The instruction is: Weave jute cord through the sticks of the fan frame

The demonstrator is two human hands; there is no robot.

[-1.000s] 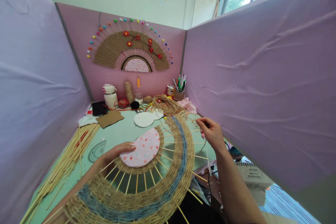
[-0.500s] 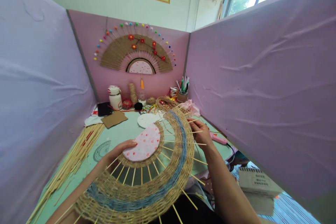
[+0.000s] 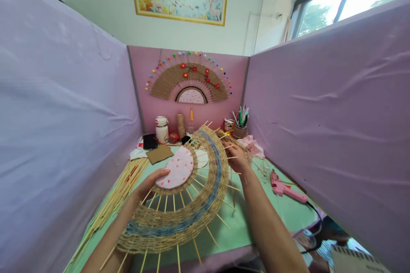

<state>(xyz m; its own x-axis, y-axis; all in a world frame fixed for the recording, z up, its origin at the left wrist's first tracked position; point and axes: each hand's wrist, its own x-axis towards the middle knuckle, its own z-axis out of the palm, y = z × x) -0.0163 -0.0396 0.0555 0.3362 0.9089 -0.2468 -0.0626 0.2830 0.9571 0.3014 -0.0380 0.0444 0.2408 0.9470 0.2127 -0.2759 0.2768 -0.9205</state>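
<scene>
A half-round woven fan (image 3: 209,199) hangs tilted over the table between my hands. Its wide straw-coloured twine band carries a blue stripe, and thin sticks poke out past the outer rim. At its centre is a pink dotted half-disc (image 3: 180,169). My left hand (image 3: 150,185) is closed on that half-disc, thumb on top and the other fingers mostly hidden underneath. At the far right part of the outer rim, my right hand (image 3: 237,158) is closed with bent fingers around the edge by the stick ends; its fingertips are partly hidden.
Bamboo sticks (image 3: 110,204) lie along the left of the green table. A pink glue gun (image 3: 286,190) with a black cord rests at right. Behind stand a white bottle (image 3: 162,130), a twine spool (image 3: 181,126) and a pen holder (image 3: 240,131). A finished fan (image 3: 166,82) hangs on the pink panel.
The camera view has shifted up and left, showing more of the wall picture and the whole glue gun. The fan sits slightly farther forward, still in both hands.
</scene>
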